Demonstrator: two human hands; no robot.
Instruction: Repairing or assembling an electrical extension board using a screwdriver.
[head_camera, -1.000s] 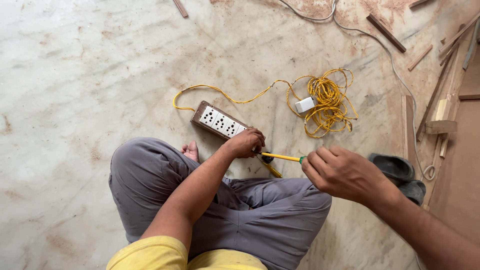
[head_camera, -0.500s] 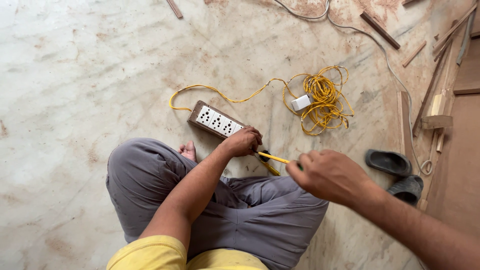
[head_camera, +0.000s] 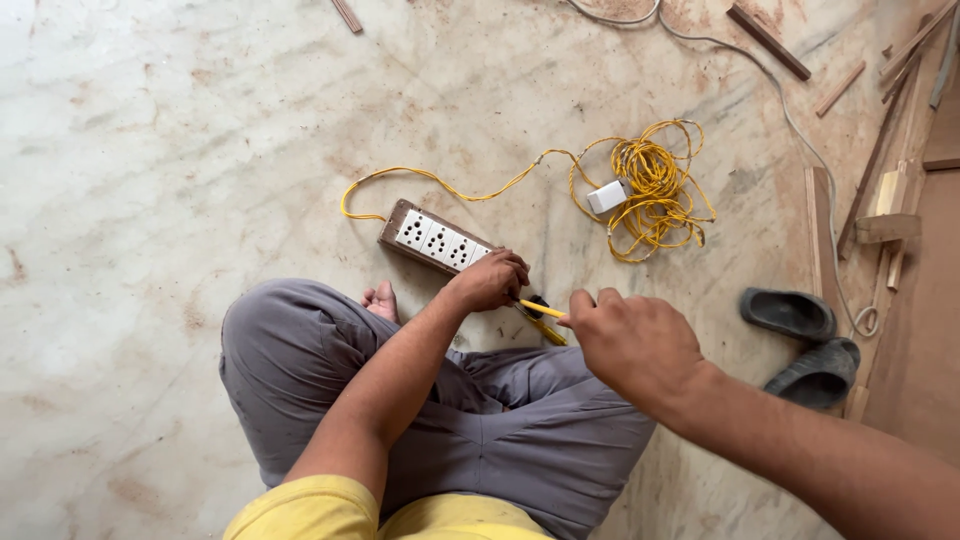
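I am pinning the socket strip (head_camera: 436, 240) at 11 o'clock with my left hand (head_camera: 490, 280), fingers pressed down on its near end to steady it. My right hand (head_camera: 632, 342), at 3 o'clock, is pinching a yellow-handled screwdriver (head_camera: 541, 310) aimed at that end.

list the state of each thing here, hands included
left hand: closed on the near end of the socket strip
right hand: closed around a yellow tool
socket strip: flat on the floor, no plugs in it
yellow tool: held level, tip at the strip's end
yellow cable: loosely coiled, one end running to the strip
sandals: off, lying side by side
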